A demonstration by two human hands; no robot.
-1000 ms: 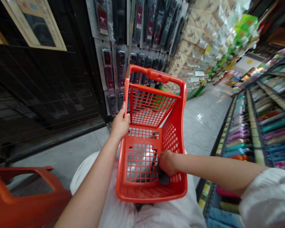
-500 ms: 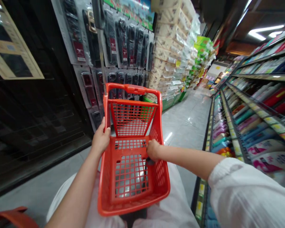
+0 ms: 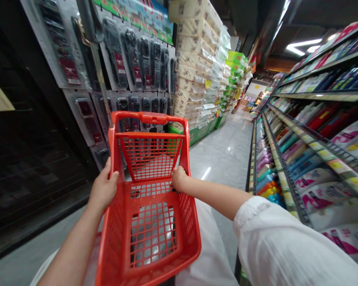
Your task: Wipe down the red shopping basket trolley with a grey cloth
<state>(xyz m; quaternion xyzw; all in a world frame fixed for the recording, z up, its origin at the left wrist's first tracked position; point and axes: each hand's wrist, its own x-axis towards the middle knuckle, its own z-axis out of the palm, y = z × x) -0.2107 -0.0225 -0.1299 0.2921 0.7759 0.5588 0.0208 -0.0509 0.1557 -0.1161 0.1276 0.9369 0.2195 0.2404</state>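
Note:
A red plastic shopping basket (image 3: 147,264) with a grid floor and walls stands in front of my body, tilted a little. Nothing lies on its grid floor. My left hand (image 3: 104,186) is closed around the basket's left edge, thumb on the near side. My right hand (image 3: 179,178) is curled into a fist inside the basket, near the right wall. A small dark patch shows just under that fist; I cannot tell whether the hand holds it. At the basket's far left corner rises a thin metal rod (image 3: 100,79) with a dark grip (image 3: 89,22).
Packaged belts (image 3: 134,59) hang on a display at the left, beside a black wall (image 3: 32,167). Stacked cream packs (image 3: 191,63) line the aisle. Shelves (image 3: 310,139) full of packaged goods run along the right. A shiny tiled floor (image 3: 223,155) stretches ahead.
The basket and both hands now appear further left in view. My right hand has risen toward the far right wall of the basket; the dark object under it is now mostly out of sight.

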